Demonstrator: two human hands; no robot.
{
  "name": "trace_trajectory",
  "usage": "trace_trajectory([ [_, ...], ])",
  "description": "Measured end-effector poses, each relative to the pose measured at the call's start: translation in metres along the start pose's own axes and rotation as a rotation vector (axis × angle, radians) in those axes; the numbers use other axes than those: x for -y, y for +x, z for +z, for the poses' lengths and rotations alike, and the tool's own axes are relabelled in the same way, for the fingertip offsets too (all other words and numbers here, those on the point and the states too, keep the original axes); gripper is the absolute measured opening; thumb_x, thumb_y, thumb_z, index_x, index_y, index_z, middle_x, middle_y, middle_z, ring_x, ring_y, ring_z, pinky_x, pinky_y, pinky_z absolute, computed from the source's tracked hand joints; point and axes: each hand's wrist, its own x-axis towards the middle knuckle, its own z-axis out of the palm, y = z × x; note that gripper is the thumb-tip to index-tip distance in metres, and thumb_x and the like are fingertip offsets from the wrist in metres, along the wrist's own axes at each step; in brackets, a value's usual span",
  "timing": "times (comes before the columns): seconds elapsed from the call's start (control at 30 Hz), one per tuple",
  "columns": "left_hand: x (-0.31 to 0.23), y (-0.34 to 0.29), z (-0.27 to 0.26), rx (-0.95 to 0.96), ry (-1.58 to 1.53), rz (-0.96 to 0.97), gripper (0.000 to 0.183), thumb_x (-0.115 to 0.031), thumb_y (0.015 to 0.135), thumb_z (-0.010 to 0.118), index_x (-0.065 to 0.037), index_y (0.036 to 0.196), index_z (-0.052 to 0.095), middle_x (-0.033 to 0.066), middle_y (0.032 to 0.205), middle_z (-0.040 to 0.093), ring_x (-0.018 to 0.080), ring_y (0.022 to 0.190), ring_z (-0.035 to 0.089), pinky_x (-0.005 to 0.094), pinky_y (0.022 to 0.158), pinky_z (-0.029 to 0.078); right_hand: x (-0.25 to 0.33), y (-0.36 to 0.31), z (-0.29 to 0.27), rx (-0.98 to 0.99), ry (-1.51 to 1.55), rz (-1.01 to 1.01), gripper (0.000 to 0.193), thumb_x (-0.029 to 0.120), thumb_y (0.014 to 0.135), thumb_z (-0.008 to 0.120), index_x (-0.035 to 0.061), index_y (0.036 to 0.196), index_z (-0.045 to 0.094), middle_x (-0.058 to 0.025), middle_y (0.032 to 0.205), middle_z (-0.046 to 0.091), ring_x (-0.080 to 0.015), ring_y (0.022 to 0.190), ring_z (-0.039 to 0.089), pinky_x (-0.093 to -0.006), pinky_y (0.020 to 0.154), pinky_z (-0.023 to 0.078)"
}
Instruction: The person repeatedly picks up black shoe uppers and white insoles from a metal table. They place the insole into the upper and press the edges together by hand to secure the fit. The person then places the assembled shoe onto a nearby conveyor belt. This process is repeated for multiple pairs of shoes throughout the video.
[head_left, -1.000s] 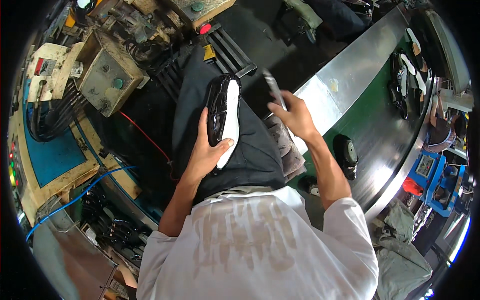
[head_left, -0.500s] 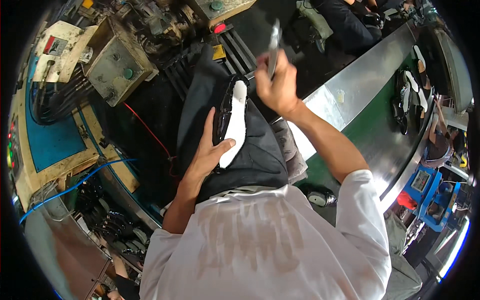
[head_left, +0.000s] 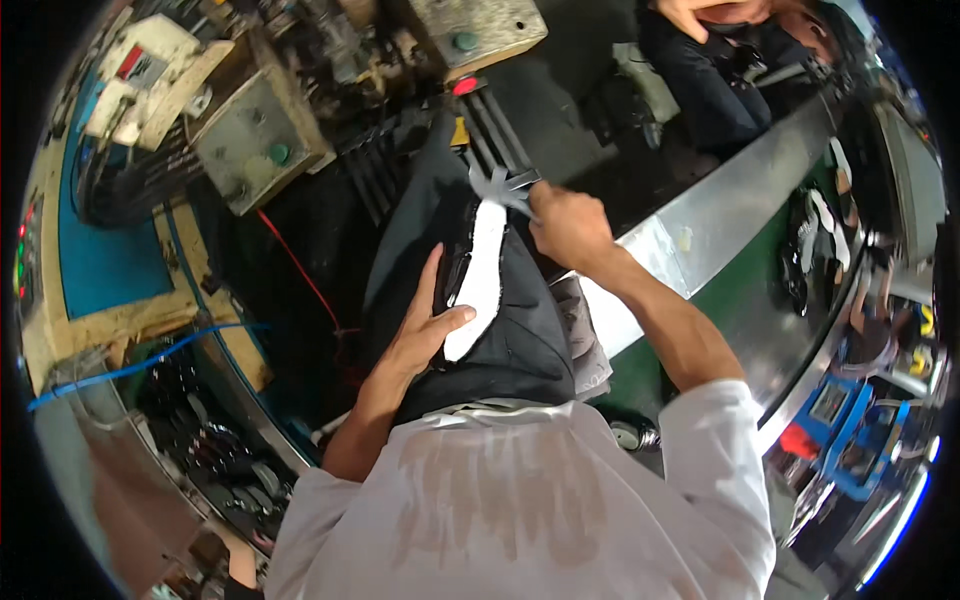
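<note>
A glossy black shoe lies on my dark-trousered lap, its white bottom turned up and one end pointing away from me. My left hand grips its near part, thumb pressed on the white surface and the other fingers along the left side. In a closed fist, my right hand holds a hammer by its handle. The metal head is smeared by motion and sits over the shoe's far end; whether it touches cannot be made out.
Machinery with a grey control box stands at the far left. To the right runs a metal-edged green bench bearing several shoes. More black shoes fill a rack at the lower left. Another person sits at the far right.
My right hand has swung the hammer down from its raised position to the shoe's far end. The left hand keeps its hold on the shoe. The whole view has shifted slightly.
</note>
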Motion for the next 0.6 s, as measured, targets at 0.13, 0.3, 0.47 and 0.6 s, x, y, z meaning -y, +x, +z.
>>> trace_trajectory([
  [0.13, 0.002, -0.017, 0.003, 0.001, -0.184, -0.118, 0.110, -0.017, 0.087, 0.079, -0.011, 0.177, 0.016, 0.0198, 0.174, 0.029, 0.0291, 0.155, 0.037, 0.0372, 0.128, 0.028, 0.040, 0.005, -0.030, -0.332, 0.285, 0.009, 0.031, 0.008, 0.084, 0.078, 0.0025, 0.104, 0.054, -0.0228, 0.087, 0.069, -0.0460, 0.079, 0.072, -0.0527, 0.069, 0.059],
  [0.3, 0.006, -0.016, -0.007, 0.007, -0.316, -0.077, 0.108, -0.012, 0.090, 0.077, -0.008, 0.176, 0.012, 0.0173, 0.174, 0.033, 0.0256, 0.155, 0.039, 0.0368, 0.126, 0.034, 0.026, -0.002, -0.008, 0.272, -0.061, 0.068, 0.030, 0.012, 0.089, 0.073, 0.0010, 0.111, 0.056, -0.0260, 0.101, 0.075, -0.0462, 0.091, 0.076, -0.0542, 0.082, 0.062],
  [0.47, 0.013, -0.040, -0.015, -0.088, -0.630, 0.003, 0.103, -0.008, 0.092, 0.075, -0.005, 0.175, 0.015, 0.0162, 0.170, 0.041, 0.0267, 0.151, 0.046, 0.0378, 0.125, 0.038, 0.060, 0.003, -0.006, -0.140, 0.491, 0.205, 0.015, 0.007, 0.095, 0.066, -0.0020, 0.104, 0.057, -0.0248, 0.082, 0.067, -0.0414, 0.073, 0.067, -0.0450, 0.071, 0.054],
  [0.6, 0.018, -0.093, -0.036, -0.322, -0.746, 0.093, 0.099, -0.008, 0.093, 0.075, -0.010, 0.176, 0.021, 0.0138, 0.169, 0.043, 0.0231, 0.145, 0.052, 0.0366, 0.122, 0.041, 0.078, -0.006, 0.063, -0.061, 0.663, 0.181, 0.027, 0.009, 0.097, 0.066, -0.0027, 0.121, 0.066, -0.0225, 0.099, 0.075, -0.0331, 0.088, 0.075, -0.0453, 0.081, 0.057],
])
